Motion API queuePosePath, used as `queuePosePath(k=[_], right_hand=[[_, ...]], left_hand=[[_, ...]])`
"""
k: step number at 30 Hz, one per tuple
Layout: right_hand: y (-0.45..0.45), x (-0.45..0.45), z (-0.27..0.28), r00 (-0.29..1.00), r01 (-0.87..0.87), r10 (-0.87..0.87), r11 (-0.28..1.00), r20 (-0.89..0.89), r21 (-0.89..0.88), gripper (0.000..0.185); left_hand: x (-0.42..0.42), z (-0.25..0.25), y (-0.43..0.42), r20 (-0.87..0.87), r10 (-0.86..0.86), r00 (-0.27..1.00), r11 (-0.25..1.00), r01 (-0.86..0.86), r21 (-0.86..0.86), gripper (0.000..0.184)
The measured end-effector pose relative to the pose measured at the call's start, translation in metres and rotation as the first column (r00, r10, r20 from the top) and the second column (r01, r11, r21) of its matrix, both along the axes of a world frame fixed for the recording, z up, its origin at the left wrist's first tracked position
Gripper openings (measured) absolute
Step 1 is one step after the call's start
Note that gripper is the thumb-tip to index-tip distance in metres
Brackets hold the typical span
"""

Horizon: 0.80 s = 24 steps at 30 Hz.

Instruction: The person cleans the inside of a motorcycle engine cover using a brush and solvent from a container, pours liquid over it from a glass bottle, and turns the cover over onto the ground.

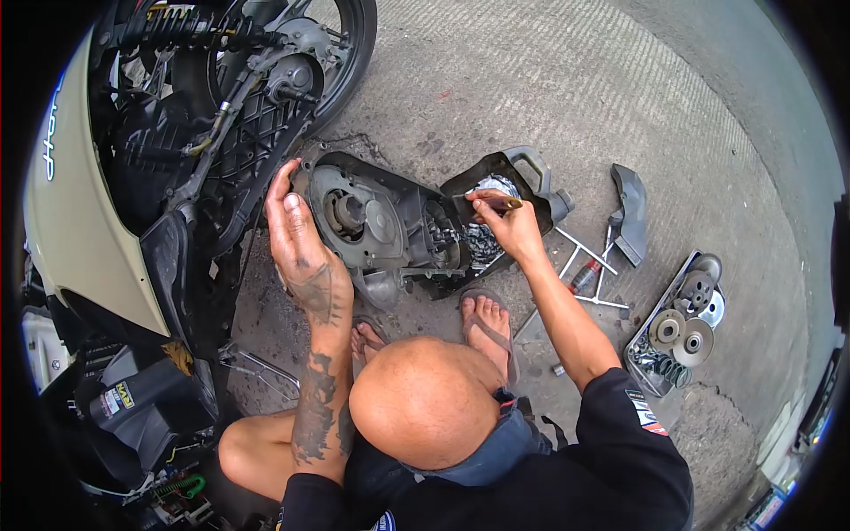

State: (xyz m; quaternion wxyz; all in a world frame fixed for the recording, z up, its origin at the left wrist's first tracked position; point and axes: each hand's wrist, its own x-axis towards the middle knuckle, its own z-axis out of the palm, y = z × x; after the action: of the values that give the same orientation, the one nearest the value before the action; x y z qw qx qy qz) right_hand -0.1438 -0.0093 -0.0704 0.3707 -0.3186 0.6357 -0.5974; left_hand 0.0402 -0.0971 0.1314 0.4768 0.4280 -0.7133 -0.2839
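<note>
A grey engine crankcase cover with a round opening and a greasy surface lies tilted in front of me. My left hand is cupped along its left edge, gripping it, with the fingertips partly hidden by the rim. In my right hand is a small brush with a brownish handle, its bristle end pointing left and hard to make out. Under that hand sits a cut-open dark plastic jerrycan, which holds dark, shiny liquid. The cover's right end reaches into the jerrycan.
A motor scooter with its rear wheel stands at left. To the right lie a T-handle wrench, a red-handled tool, a dark plastic duct and a metal tray of clutch parts and a spring.
</note>
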Motion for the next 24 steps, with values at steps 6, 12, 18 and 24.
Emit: queuePosePath(k=[6, 12, 18, 24], right_hand=[[-0.02, 0.014, -0.007, 0.92, -0.149, 0.038, 0.954, -0.39, -0.259, 0.017], [-0.009, 0.016, 0.004, 0.872, -0.286, 0.092, 0.893, -0.481, -0.348, 0.019], [-0.025, 0.014, -0.009, 0.87, -0.265, 0.09, 0.915, -0.485, -0.305, 0.022], [-0.025, 0.006, -0.043, 0.936, -0.237, 0.177, 0.956, -0.304, -0.172, 0.019]], left_hand=[[-0.005, 0.004, 0.001, -0.014, 0.034, 0.999, 0.997, -0.033, 0.074, 0.041], [-0.004, 0.005, 0.004, 0.069, 0.057, 0.996, 0.998, -0.059, 0.024, 0.039], [-0.005, 0.004, -0.002, -0.005, 0.021, 1.0, 0.999, -0.021, 0.034, 0.036], [-0.005, 0.005, 0.001, 0.069, 0.057, 0.996, 0.998, -0.059, 0.032, 0.04]])
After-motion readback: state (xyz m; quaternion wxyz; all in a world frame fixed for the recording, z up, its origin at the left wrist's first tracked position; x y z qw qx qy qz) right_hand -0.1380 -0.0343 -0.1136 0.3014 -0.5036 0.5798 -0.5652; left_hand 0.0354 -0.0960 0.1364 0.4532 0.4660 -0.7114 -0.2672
